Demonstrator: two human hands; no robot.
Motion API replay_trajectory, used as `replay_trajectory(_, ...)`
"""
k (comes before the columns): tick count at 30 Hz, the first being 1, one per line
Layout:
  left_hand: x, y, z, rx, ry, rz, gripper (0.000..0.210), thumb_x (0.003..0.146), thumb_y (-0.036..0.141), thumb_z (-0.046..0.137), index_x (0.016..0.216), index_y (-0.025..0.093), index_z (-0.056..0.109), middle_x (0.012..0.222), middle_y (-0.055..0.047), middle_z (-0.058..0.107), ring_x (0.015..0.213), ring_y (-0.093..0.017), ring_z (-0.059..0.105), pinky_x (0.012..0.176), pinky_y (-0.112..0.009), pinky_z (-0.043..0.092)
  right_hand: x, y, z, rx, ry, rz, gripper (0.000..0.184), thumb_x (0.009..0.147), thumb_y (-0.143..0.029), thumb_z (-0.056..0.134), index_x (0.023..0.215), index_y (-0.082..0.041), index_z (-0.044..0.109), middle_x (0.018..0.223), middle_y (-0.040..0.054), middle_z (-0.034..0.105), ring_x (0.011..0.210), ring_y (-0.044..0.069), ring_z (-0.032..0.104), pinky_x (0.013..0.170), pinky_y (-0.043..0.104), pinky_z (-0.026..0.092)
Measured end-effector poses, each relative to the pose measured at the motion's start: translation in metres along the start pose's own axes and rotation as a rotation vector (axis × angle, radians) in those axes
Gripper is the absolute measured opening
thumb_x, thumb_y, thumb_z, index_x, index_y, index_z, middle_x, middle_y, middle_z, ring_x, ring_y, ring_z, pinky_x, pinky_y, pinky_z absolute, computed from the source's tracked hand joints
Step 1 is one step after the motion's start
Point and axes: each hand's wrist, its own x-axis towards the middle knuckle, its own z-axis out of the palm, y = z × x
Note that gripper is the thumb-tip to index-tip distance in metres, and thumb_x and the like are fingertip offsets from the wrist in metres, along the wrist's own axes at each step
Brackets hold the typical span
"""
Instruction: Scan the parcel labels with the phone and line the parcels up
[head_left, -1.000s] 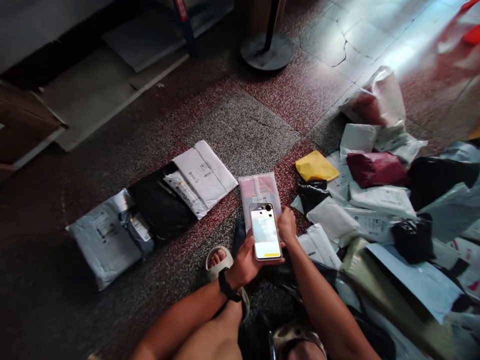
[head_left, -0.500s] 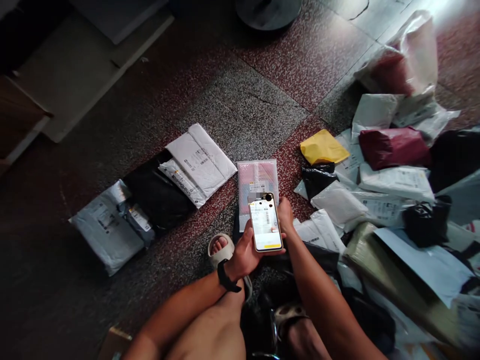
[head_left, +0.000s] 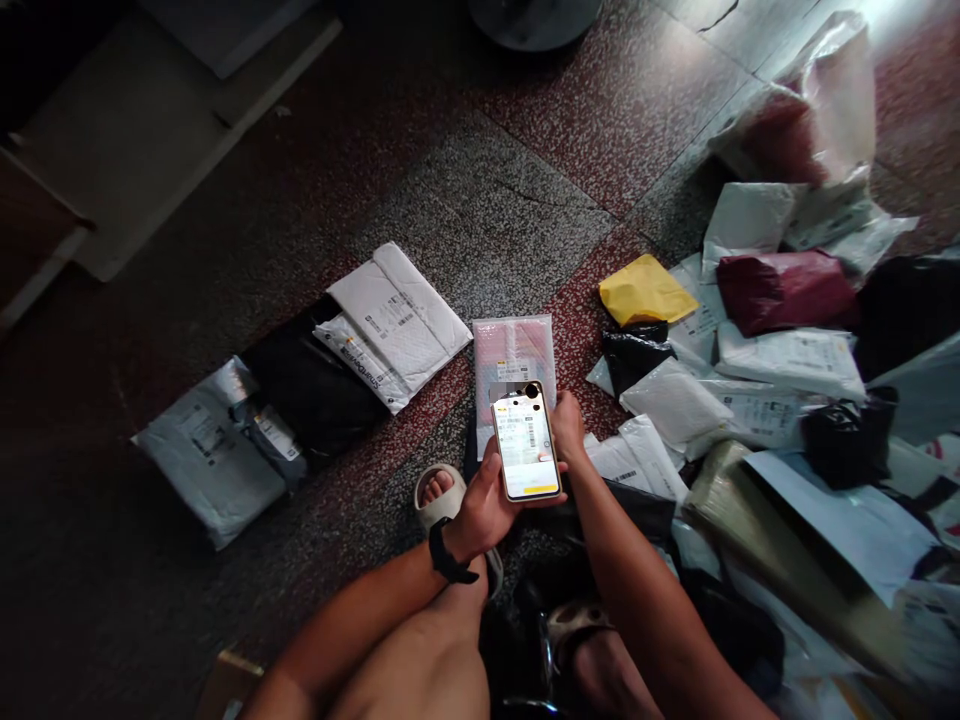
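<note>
At the left of the frame a grey parcel (head_left: 206, 455) lies flat on the floor (head_left: 465, 210), a black bag (head_left: 315, 385) beside it, then a white padded mailer (head_left: 397, 320) overlapping that bag. Just below centre, my left hand (head_left: 480, 510) cradles the phone (head_left: 525, 440), fingers wrapped around its left edge and back, thumb along the side. The phone hovers over the lower end of the pink parcel (head_left: 514, 360), its screen showing a label with a barcode. My right hand (head_left: 570, 430) steadies the phone's right edge, fingers curled against it. I judge that scanning well means keeping the phone level and still, squarely above the label, with no glare. To the right sits a yellow packet (head_left: 645, 290), then a loose heap of parcels (head_left: 787, 370).
</note>
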Motion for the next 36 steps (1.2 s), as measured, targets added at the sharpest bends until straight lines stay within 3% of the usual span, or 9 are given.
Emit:
replay_trajectory(9,0.000,0.001,0.001,0.003,-0.001,-0.012,0.088,0.103,0.070,0.081,0.176,0.036,0.047,0.184,-0.018,0.054,0.166,-0.052,0.056,0.127,-0.079,0.054,0.001,0.002,0.003,0.042,0.033,-0.009,0.051,0.099,-0.059,0.073,0.132,-0.020,0.074,0.138,0.0218,0.078,0.124,0.038,0.077,0.106,0.046,0.060)
replay_trajectory(13,-0.001,0.005,0.002,0.013,-0.001,0.003,0.089,0.102,0.070,0.082,0.176,0.035,0.047,0.183,-0.019,0.056,0.164,-0.052,0.058,0.126,-0.078,0.056,0.006,0.002,-0.002,0.182,0.009,-0.027,0.039,0.089,-0.055,0.074,0.110,-0.022,0.074,0.121,0.0184,0.083,0.113,0.036,0.079,0.100,0.043,0.062)
replay_trajectory(15,-0.004,0.013,0.003,0.041,-0.006,0.028,0.088,0.103,0.067,0.083,0.175,0.034,0.046,0.180,-0.020,0.058,0.161,-0.051,0.061,0.125,-0.077,0.057,0.005,0.003,-0.012,0.304,-0.039,-0.024,0.037,0.084,-0.056,0.075,0.101,-0.024,0.071,0.108,0.0141,0.084,0.103,0.034,0.079,0.092,0.041,0.062)
replay_trajectory(18,-0.011,0.031,0.003,0.116,-0.015,0.057,0.079,0.102,0.049,0.088,0.170,0.033,0.051,0.173,-0.019,0.064,0.150,-0.049,0.071,0.117,-0.073,0.064,-0.001,0.011,-0.037,0.458,-0.089,-0.046,0.051,0.079,-0.065,0.080,0.106,-0.024,0.070,0.101,0.0079,0.082,0.093,0.031,0.077,0.081,0.038,0.062)
replay_trajectory(22,-0.026,0.057,0.004,0.203,-0.012,0.098,0.080,0.096,0.028,0.093,0.165,0.036,0.054,0.164,-0.016,0.069,0.139,-0.046,0.079,0.102,-0.062,0.073,-0.007,0.027,-0.078,0.513,-0.023,-0.068,0.062,0.074,-0.069,0.089,0.113,-0.024,0.070,0.103,0.0039,0.080,0.089,0.026,0.075,0.077,0.036,0.061)
replay_trajectory(27,-0.041,0.073,0.007,0.236,-0.014,0.158,0.089,0.093,0.023,0.095,0.168,0.039,0.050,0.164,-0.015,0.069,0.138,-0.046,0.079,0.101,-0.059,0.073,-0.008,0.039,-0.118,0.511,0.047,0.004,0.071,0.069,-0.069,0.096,0.118,-0.026,0.068,0.094,0.0015,0.080,0.077,0.025,0.074,0.064,0.034,0.058)
replay_trajectory(31,-0.046,0.079,0.010,0.236,-0.014,0.185,0.097,0.094,0.027,0.096,0.174,0.039,0.043,0.165,-0.018,0.069,0.132,-0.044,0.082,0.096,-0.054,0.075,-0.010,0.035,-0.132,0.508,0.105,0.021,0.075,0.068,-0.070,0.097,0.121,-0.027,0.066,0.090,0.0000,0.079,0.068,0.024,0.071,0.058,0.034,0.056)
replay_trajectory(36,-0.045,0.090,0.017,0.236,0.006,0.243,0.087,0.095,0.033,0.095,0.169,0.032,0.049,0.165,-0.018,0.071,0.126,-0.042,0.086,0.111,-0.061,0.069,-0.012,0.033,-0.134,0.445,0.133,0.010,0.078,0.068,-0.073,0.096,0.123,-0.026,0.067,0.082,-0.0019,0.076,0.064,0.024,0.068,0.054,0.032,0.052)
